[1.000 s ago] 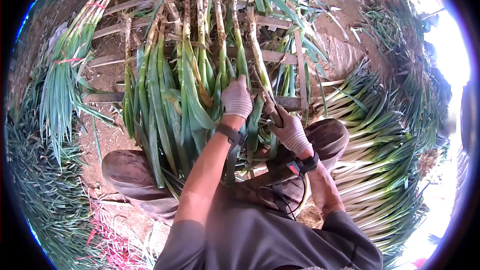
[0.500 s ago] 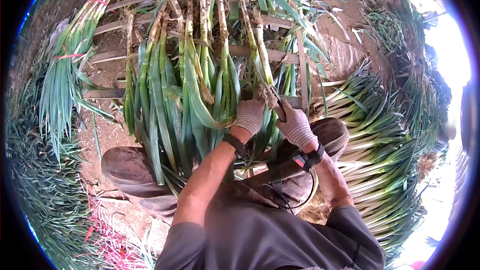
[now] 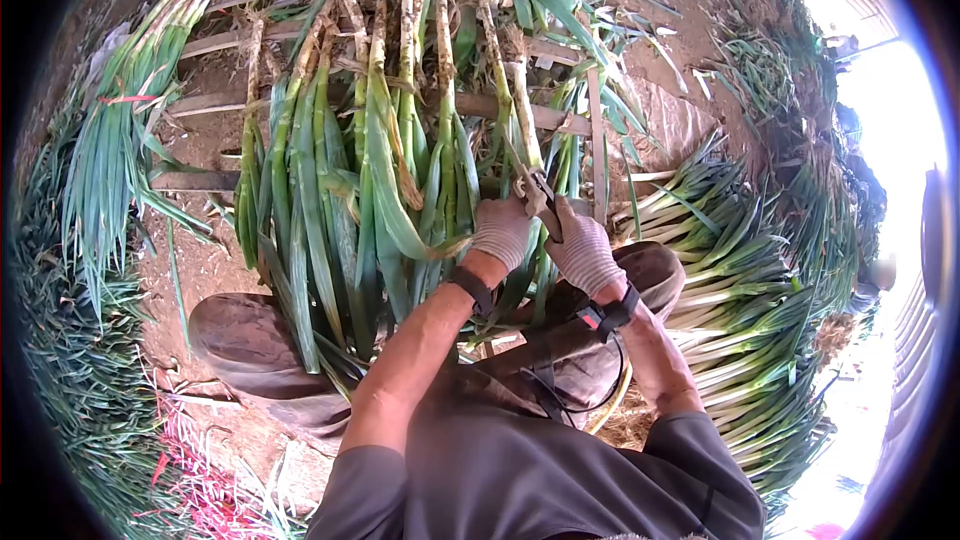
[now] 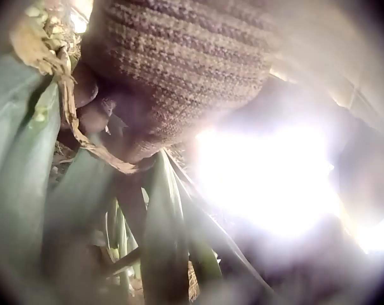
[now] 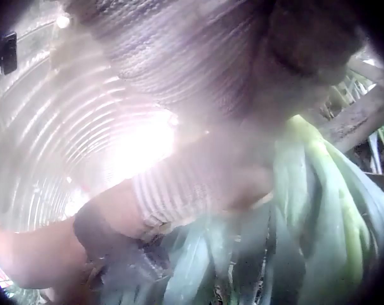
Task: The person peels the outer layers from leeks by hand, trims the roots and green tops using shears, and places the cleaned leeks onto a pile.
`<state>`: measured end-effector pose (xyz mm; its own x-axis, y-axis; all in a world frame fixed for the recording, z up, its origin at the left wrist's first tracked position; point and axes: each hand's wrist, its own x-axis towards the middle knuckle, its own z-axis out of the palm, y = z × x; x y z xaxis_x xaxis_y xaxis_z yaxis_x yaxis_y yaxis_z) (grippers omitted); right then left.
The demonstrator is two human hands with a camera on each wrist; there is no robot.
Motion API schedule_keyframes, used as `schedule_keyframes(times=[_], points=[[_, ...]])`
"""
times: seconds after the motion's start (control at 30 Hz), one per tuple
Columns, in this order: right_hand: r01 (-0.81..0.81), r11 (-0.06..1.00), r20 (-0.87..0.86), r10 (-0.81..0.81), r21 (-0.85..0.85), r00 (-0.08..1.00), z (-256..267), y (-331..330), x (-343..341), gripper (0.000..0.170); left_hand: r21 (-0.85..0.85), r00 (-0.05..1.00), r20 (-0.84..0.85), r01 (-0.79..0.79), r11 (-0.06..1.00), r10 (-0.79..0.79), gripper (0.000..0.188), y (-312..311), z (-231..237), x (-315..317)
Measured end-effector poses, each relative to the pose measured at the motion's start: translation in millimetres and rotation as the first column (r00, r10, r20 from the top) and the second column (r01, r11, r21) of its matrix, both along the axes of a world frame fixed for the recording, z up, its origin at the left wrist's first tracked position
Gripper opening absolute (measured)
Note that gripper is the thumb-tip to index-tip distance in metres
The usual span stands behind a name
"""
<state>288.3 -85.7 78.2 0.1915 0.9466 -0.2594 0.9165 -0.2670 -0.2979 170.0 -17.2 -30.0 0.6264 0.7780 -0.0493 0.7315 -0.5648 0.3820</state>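
A row of long green onions (image 3: pixel 385 140) lies in front of the person, roots away and leaves toward the lap. In a striped glove, the left hand (image 3: pixel 502 232) grips the rightmost green onion (image 3: pixel 522 105) low on its stalk, near where the leaves start. Its curled fingertips (image 4: pixel 93 117) show beside a dry, papery leaf strip in the left wrist view. The right hand (image 3: pixel 584 248), gloved alike, holds a dark-handled cutting tool (image 3: pixel 545 202) against the same stalk, close to the left fingers. Green leaves (image 5: pixel 319 203) hang below the hands in the right wrist view.
Wooden slats (image 3: pixel 545 118) run under the onions. At upper left lies a bundle (image 3: pixel 130 120) tied with red bands. Trimmed white-stemmed onions (image 3: pixel 730 340) are piled at right, and more greens (image 3: pixel 75 400) at far left. Pink ties (image 3: pixel 205 470) lie near the left knee.
The left hand has moved right from the neighbouring onions to the rightmost stalk, beside the tool. The right hand stays near it, with the tool tilted a little differently. The head view has shifted slightly.
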Motion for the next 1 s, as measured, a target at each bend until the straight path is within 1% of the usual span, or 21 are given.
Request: schedule_keyframes(times=[0.07,0.1,0.17,0.23,0.27,0.33,0.37,0.47,0.57,0.6,0.7,0.73,0.77,0.8,0.83,0.9,0.97,1.0], points=[[-0.013,1.0,0.008,0.013,-0.003,1.0,-1.8,0.8,0.9,0.061,0.129,1.0,0.031,0.0,0.992,-0.004,0.012,-5.7,5.6,-2.1],[-0.027,1.0,0.024,0.027,0.009,0.999,-6.0,2.7,5.1,0.059,0.113,0.999,-0.027,0.041,0.993,-0.038,0.013,-4.7,8.5,-1.6],[-0.045,0.999,0.045,0.043,0.023,0.998,-8.3,6.7,8.8,0.056,0.072,0.984,-0.143,0.116,0.991,-0.105,0.025,-1.0,13.0,-2.2],[-0.054,0.998,0.052,0.052,0.031,0.997,-10.0,11.4,8.9,0.053,0.033,0.98,-0.174,0.109,0.994,-0.101,0.025,-0.9,17.9,-2.7],[-0.034,0.999,0.057,0.034,-0.001,0.998,-9.9,14.8,8.8,0.051,0.014,0.977,-0.188,0.104,0.995,-0.099,0.025,0.0,20.4,-2.7],[-0.017,1.0,0.058,0.016,0.024,0.998,-11.4,13.1,7.7,0.044,0.061,0.994,-0.103,0.053,0.997,-0.046,0.015,-4.4,21.9,-5.0],[-0.008,0.999,0.057,0.006,0.035,0.998,-11.9,10.9,6.3,0.041,0.081,0.998,-0.061,0.026,0.996,-0.022,0.013,-5.9,20.9,-5.5],[0.012,0.999,0.015,-0.012,-0.038,1.0,0.1,1.0,-1.8,0.04,-0.003,0.996,-0.083,0.035,0.999,-0.035,0.015,-4.6,19.6,-4.7],[-0.017,0.998,0.054,0.02,-0.062,0.998,-3.0,6.1,-0.3,0.05,0.061,0.992,-0.107,0.079,0.995,-0.072,0.018,-7.2,21.4,-5.1],[0.014,0.997,0.062,-0.01,-0.071,0.998,-6.1,10.9,-1.6,0.047,0.045,0.992,-0.104,0.075,0.996,-0.07,0.02,-8.3,23.8,-4.6],[0.013,0.999,0.036,-0.015,0.051,0.999,-20.2,20.1,3.4,0.042,0.01,0.994,-0.096,0.056,0.998,-0.055,0.026,-4.3,29.3,-8.0],[0.002,0.998,0.046,-0.005,0.062,0.999,-19.4,23.8,4.4,0.034,-0.003,0.994,-0.089,0.057,0.998,-0.057,0.029,-3.4,27.3,-7.8],[0.007,1.0,0.064,-0.009,0.03,0.998,-19.3,28.9,5.8,0.041,-0.017,0.995,-0.079,0.06,0.998,-0.061,0.031,-3.6,25.2,-6.8],[0.014,1.0,0.082,-0.014,-0.002,0.997,-19.3,35.0,8.4,0.048,0.031,0.997,-0.064,0.044,0.999,-0.042,0.042,-5.2,22.8,-5.4],[0.023,0.999,0.101,-0.019,-0.035,0.995,-19.2,40.2,10.9,0.055,0.008,0.997,-0.065,0.045,0.999,-0.044,0.045,-4.8,22.6,-3.8],[0.031,0.999,0.089,-0.03,-0.015,0.996,-19.1,49.5,13.5,0.054,-0.037,0.996,-0.07,0.046,0.998,-0.049,0.052,-2.1,22.3,-2.3],[0.046,0.999,0.062,-0.046,0.0,0.997,-18.9,59.1,11.8,0.054,-0.013,0.998,-0.045,0.048,0.999,-0.049,0.055,-2.3,20.8,-4.2],[0.021,1.0,0.057,-0.022,0.02,0.998,-18.1,61.1,11.0,0.049,0.0,0.998,-0.033,0.048,0.999,-0.048,0.056,-2.7,20.0,-5.7]])
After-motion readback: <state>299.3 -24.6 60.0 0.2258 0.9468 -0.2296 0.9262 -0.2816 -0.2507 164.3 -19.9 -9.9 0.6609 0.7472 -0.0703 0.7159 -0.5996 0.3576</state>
